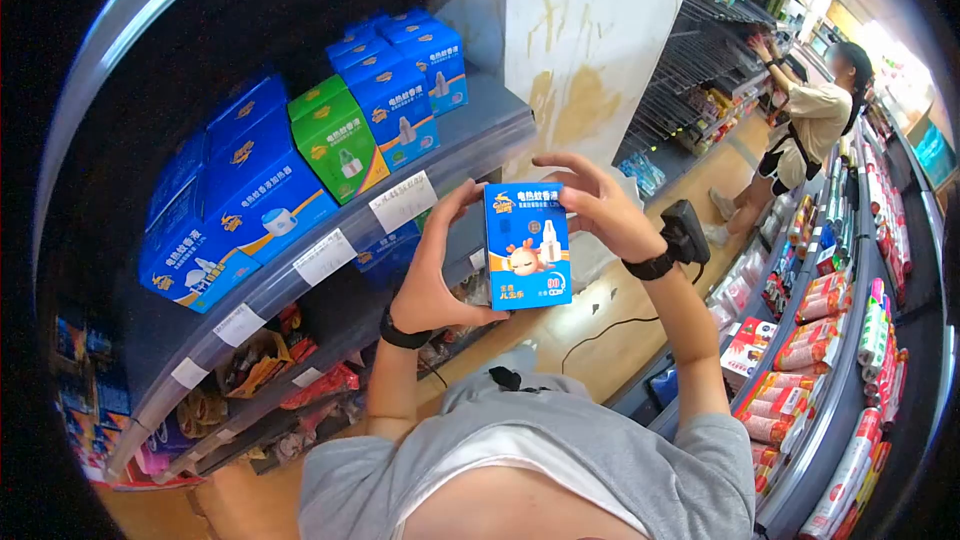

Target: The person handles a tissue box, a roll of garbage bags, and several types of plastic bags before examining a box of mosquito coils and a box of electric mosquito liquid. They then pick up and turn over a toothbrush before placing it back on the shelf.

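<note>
A blue box of electric mosquito repellent liquid (pixel 527 245) is held upright in front of my chest, its printed front facing me. My left hand (pixel 440 265) grips it along the left side, with the thumb near the lower corner and the fingers by the upper one. At the upper right corner, my right hand (pixel 605 208) has its thumb against the box and its fingers curved behind the top. To the left, a green box (pixel 338 140) stands on the shelf between blue mosquito repellent boxes (pixel 400 105) and larger blue boxes (pixel 262 195).
Price labels (pixel 326 257) line the grey shelf's front edge. Packed goods (pixel 255 365) fill a lower shelf. A stained white pillar (pixel 590 40) rises behind my hands. Across the aisle, a shelf (pixel 800 380) holds rolled and bagged goods. Another person (pixel 815 110) works at wire racks farther off.
</note>
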